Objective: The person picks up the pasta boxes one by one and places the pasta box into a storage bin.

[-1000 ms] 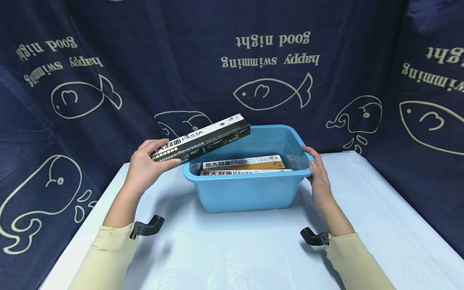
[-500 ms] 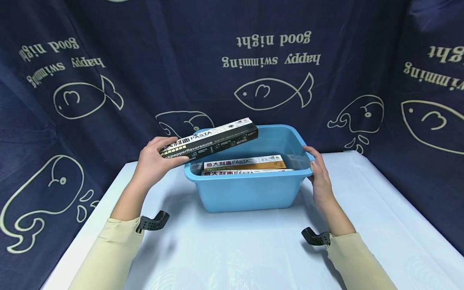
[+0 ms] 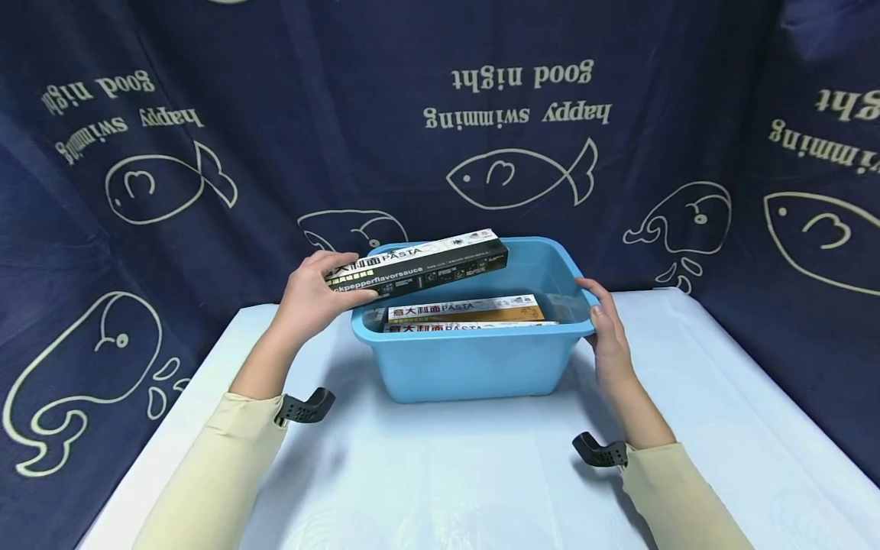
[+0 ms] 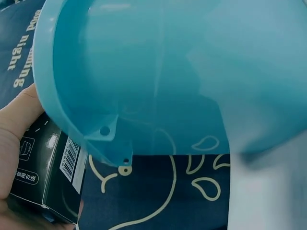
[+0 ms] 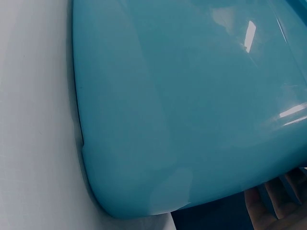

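Note:
My left hand (image 3: 312, 294) grips the left end of a black and white pasta box (image 3: 440, 267), thumb on the near side and fingers over the top. The box slants up to the right, overlapping the left rim of a blue plastic basin (image 3: 467, 370). In the left wrist view, the end of the pasta box (image 4: 55, 163) shows a barcode beside the basin wall (image 4: 144, 72). My right hand (image 3: 607, 336) holds the basin's right rim; its fingers (image 5: 280, 196) show at the basin's outer side in the right wrist view. Two other pasta boxes (image 3: 467, 308) lie inside the basin.
The basin stands on a white-covered table (image 3: 440, 466). Behind and at both sides hangs a dark blue curtain (image 3: 385, 114) with fish and whale drawings. Black wrist mounts (image 3: 308, 406) stick out from both cuffs.
My left hand has moved the black pasta box rightward and slightly down, further over the basin, and its tilt has lessened. The right hand stays on the rim.

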### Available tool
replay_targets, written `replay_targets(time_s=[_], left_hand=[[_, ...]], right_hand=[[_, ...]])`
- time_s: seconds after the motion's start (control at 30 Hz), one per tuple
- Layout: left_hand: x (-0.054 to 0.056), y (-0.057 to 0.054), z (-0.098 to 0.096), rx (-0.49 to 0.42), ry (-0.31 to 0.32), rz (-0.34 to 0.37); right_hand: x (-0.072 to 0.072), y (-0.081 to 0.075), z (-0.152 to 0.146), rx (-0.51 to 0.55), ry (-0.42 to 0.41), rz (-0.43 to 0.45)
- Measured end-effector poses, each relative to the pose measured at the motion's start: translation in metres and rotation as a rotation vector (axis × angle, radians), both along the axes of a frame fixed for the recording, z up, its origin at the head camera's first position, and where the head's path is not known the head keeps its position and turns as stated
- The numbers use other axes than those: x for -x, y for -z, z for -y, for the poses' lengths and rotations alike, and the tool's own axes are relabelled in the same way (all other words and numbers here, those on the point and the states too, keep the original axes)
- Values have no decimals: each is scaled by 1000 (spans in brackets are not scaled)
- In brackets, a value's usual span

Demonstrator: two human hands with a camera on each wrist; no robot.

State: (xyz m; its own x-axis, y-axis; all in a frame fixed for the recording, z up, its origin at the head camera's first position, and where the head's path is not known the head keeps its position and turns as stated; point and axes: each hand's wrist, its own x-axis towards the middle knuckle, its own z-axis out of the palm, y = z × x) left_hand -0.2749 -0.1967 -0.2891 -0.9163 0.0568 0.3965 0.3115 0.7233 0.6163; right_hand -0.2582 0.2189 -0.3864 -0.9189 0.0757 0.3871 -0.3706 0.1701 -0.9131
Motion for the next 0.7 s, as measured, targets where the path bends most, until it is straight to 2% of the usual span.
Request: replay_targets(time_s=[0.37, 0.7], left_hand=[[10, -5, -17, 71, 44, -22], [16, -8, -26, 94, 82, 2]], right_hand=[[-1, -1, 1, 0, -3, -12], [-2, 0, 0, -3, 3, -2]])
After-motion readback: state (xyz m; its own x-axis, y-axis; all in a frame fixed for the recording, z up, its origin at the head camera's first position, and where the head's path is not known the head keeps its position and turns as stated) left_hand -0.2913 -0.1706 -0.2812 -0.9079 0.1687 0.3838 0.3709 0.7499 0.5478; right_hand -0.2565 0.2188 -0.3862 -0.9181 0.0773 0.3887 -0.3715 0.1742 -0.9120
